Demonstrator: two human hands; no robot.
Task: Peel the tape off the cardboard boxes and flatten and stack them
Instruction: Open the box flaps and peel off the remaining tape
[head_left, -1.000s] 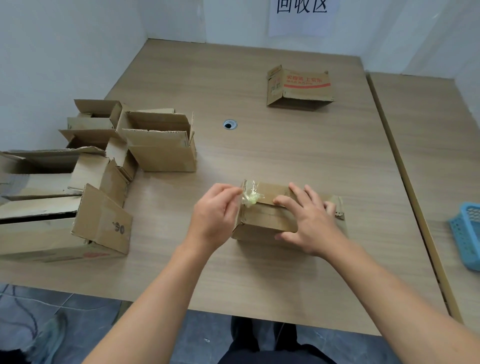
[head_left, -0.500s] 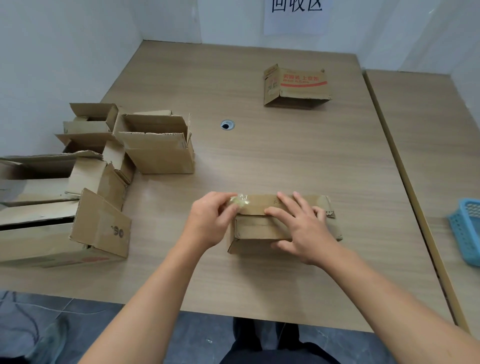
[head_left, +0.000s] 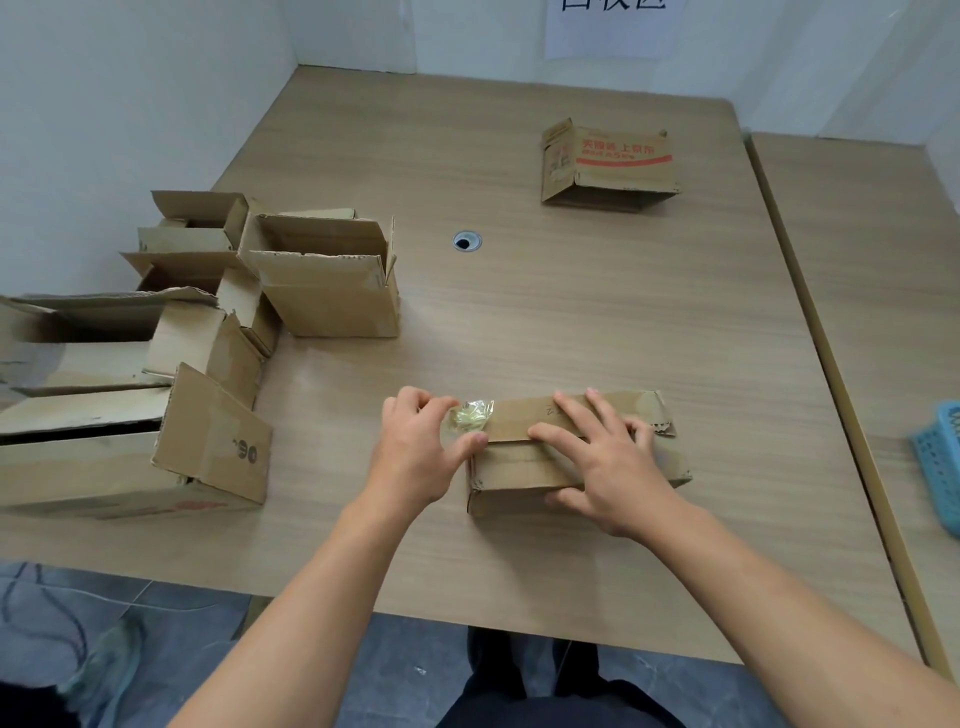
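Note:
A small brown cardboard box (head_left: 519, 467) lies on the wooden table (head_left: 571, 312) near its front edge. My right hand (head_left: 602, 467) lies flat on top of the box with fingers spread, pressing it down. At the box's left end my left hand (head_left: 421, 447) pinches a crumpled wad of clear yellowish tape (head_left: 470, 415) between thumb and fingers. The tape still touches the box's top left corner.
Several opened cardboard boxes (head_left: 322, 280) crowd the table's left side, the nearest one (head_left: 130, 452) at the front left. A flattened box with red print (head_left: 608, 163) lies at the back right. A blue basket (head_left: 940, 457) sits on the adjoining table. A cable hole (head_left: 466, 241) is mid-table.
The box has tipped from tilted up to lying flat under my right hand. My left hand has pulled the bunched tape leftwards off the top.

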